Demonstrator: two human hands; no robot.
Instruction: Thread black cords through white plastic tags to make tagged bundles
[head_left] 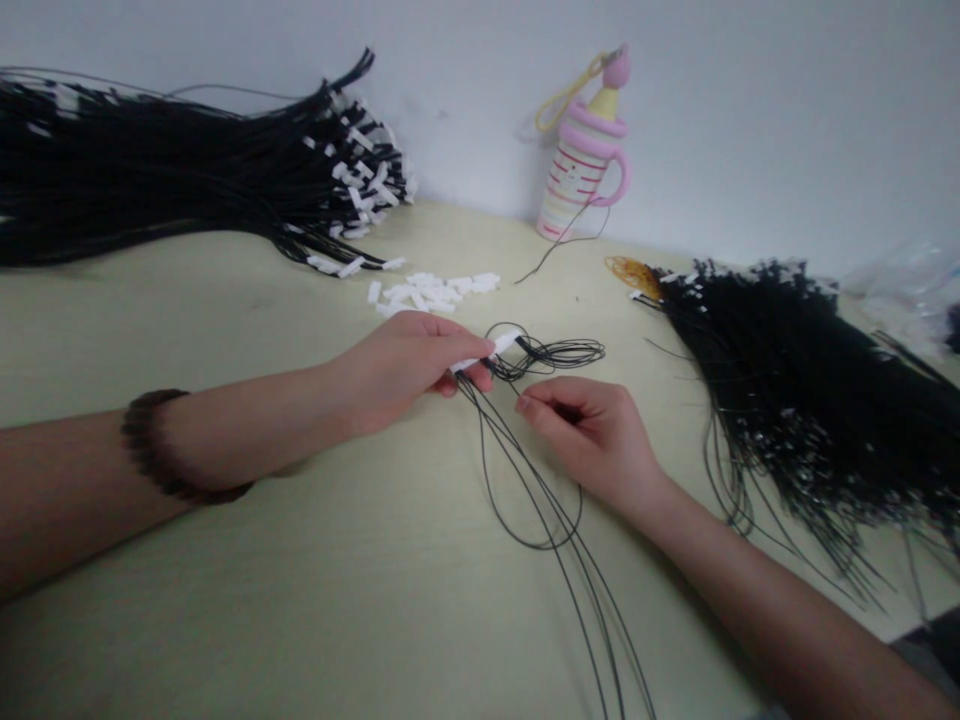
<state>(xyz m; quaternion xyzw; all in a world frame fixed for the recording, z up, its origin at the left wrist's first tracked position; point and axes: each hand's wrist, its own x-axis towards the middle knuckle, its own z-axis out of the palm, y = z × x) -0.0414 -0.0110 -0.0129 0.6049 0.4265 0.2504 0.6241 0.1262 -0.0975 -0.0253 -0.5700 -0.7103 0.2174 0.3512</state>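
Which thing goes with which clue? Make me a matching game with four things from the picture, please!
Things
1. cup
2. bracelet
3. loose white bits
4. thin loops

Clues
A. orange, at one end of the black bundle on the right
B. in a small heap just beyond the left hand
C. pink and white, by the wall
D. dark brown, being worn

Right pairs: 1-C, 2-D, 3-B, 4-A
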